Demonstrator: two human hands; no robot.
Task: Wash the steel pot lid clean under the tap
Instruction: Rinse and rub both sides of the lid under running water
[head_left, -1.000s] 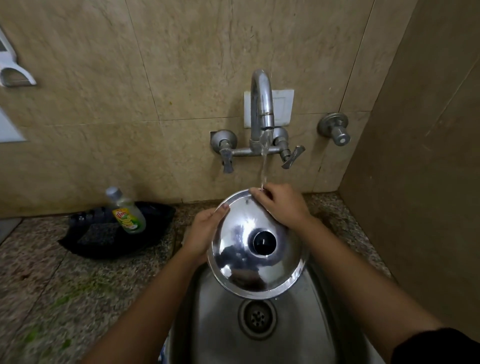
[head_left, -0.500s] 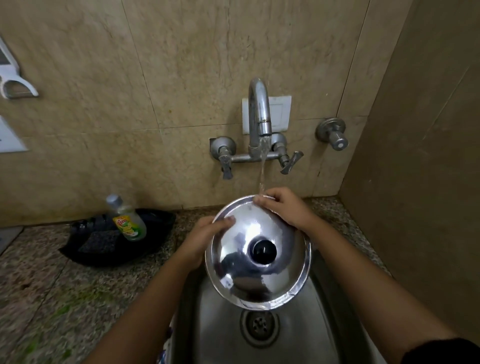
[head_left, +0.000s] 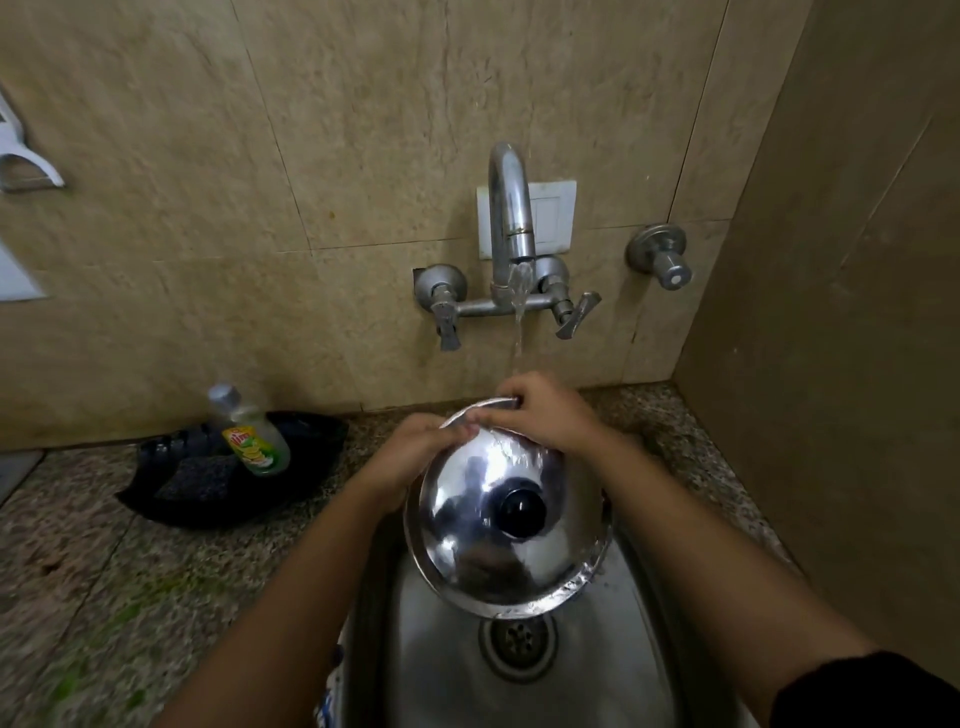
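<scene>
A round steel pot lid (head_left: 467, 540) with a black knob (head_left: 521, 512) is tilted over the sink (head_left: 613, 649), its domed top facing me. My left hand (head_left: 410, 457) grips the lid's upper left rim. My right hand (head_left: 545, 415) holds the top rim, fingers curled over the edge. Water runs from the steel tap (head_left: 511, 208) in a thin stream onto my right hand and the top of the lid. Water sheets down the dome and drips off the lower rim.
A dish soap bottle (head_left: 252, 434) leans in a black tray (head_left: 208, 483) on the speckled stone counter (head_left: 78, 571) at left. Tiled walls close in behind and at right. The sink drain (head_left: 518, 642) lies below the lid. A separate valve (head_left: 660, 257) sticks out right of the tap.
My left hand has slid up the rim toward my right hand. The lid has turned slightly, and more water now runs over its top.
</scene>
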